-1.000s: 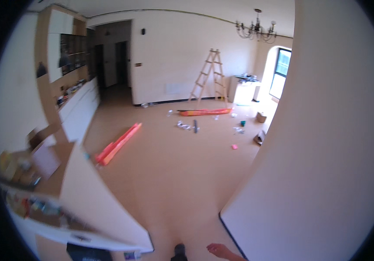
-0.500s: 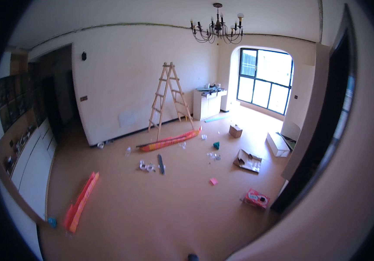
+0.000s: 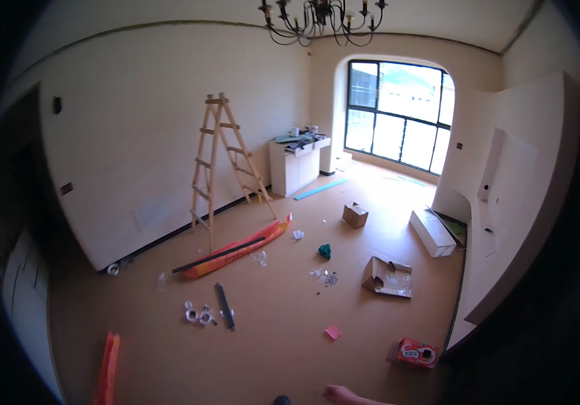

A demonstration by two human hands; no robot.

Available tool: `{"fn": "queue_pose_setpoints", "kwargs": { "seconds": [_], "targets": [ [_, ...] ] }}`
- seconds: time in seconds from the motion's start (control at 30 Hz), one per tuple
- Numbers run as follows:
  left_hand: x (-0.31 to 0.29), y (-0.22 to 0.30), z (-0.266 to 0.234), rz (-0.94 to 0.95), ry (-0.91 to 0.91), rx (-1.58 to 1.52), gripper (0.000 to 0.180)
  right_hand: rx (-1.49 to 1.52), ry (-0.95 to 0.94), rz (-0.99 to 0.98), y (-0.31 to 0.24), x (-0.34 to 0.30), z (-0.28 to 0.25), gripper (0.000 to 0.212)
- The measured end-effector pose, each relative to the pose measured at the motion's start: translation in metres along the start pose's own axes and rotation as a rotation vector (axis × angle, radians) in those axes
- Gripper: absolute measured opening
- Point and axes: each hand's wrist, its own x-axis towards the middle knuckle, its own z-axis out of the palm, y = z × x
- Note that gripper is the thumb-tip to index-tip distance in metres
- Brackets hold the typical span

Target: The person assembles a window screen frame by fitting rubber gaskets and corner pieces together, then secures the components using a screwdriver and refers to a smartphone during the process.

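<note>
My right hand (image 3: 338,393) shows at the lower edge, reaching in from the right over the bare floor. It is small and smeared, so its fingers cannot be read, and I see nothing in it. My left hand is out of view. The tip of a dark shoe (image 3: 282,400) shows just left of the hand. Nearest to the hand on the floor is a small pink piece of paper (image 3: 332,332). To its right lies a red box (image 3: 417,353) with a dark opening.
A wooden stepladder (image 3: 211,162) stands by the left wall, beside a red-orange long wrapper (image 3: 236,252). Also on the floor are a dark strip (image 3: 225,307), white rolls (image 3: 199,314), opened cardboard (image 3: 388,278), a small carton (image 3: 355,215) and a long white box (image 3: 432,233).
The view has moved forward into the room and tilted down. The dark doorway at right has passed partly out of view. My right hand has come into sight at the bottom.
</note>
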Motion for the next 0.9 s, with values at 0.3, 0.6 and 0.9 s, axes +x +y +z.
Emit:
{"fn": "queue_pose_setpoints", "kwargs": {
  "seconds": [0.3, 0.6, 0.9],
  "targets": [
    [0.219, 0.736, -0.230, 0.872, 0.200, -0.169, 0.030, -0.174, 0.651, 1.032, 0.109, 0.027, -0.207, 0.022],
    [0.302, 1.109, -0.273, 0.974, -0.003, 0.622, 0.033, -0.382, 0.362, 0.752, -0.002, 0.495, -0.352, 0.016],
    [0.538, 1.346, -0.348, 0.339, -0.043, 0.307, 0.036, 0.255, 0.445, -0.203, -0.398, 1.039, -0.618, 0.018]
  ]
}}
